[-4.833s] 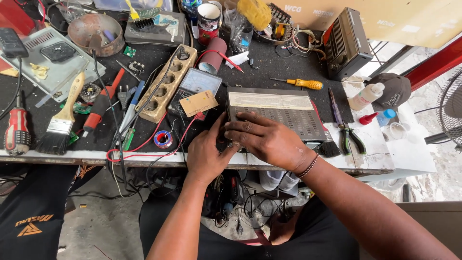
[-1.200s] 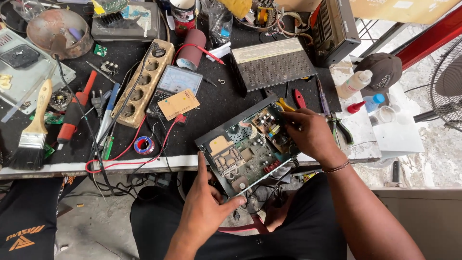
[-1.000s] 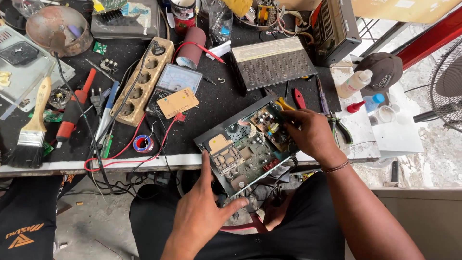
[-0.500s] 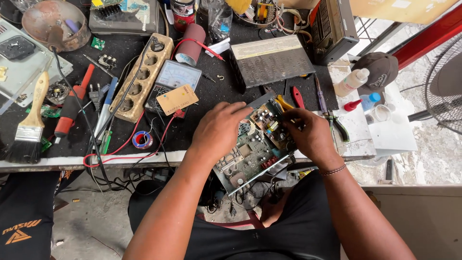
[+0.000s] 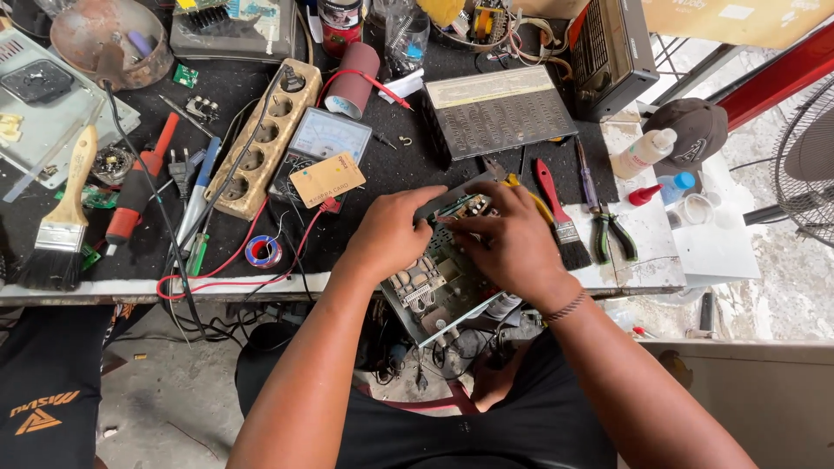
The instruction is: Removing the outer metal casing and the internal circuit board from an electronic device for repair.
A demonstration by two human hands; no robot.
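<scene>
Nearest the person, an opened electronic chassis with a green circuit board and metal frame [image 5: 434, 287] hangs tilted over the front edge of the black-covered work surface [image 5: 365, 182], its lower corner out past the edge above the lap. The left hand [image 5: 393, 233] lies curled over the chassis's upper left side, fingers bent down onto the board. The right hand [image 5: 508, 239] covers the upper right part, fingers drawn together toward the left hand's fingertips over the board; whether they pinch any small part cannot be told, as the hand hides it. A dark beaded band sits on the right wrist.

Just beside the right hand lie a red-handled small brush with black bristles [image 5: 560, 221] and green-handled pliers [image 5: 612, 234]. Left of the left hand are a small roll of blue and red tape [image 5: 261, 252], a red wire [image 5: 226, 269] looping along the surface edge, and a tan plastic card [image 5: 327, 179] resting on a grey analogue meter [image 5: 330, 137].

Further left stand a long beige power strip with round sockets [image 5: 256, 143], a red-handled screwdriver [image 5: 139, 187] and a wooden-handled paintbrush [image 5: 65, 217]. Behind the hands lies a flat grey ribbed cover panel [image 5: 497, 108], with a dark radio-like box [image 5: 612, 52] beyond it, and a rusty round bowl [image 5: 109, 39] at the far left.
</scene>
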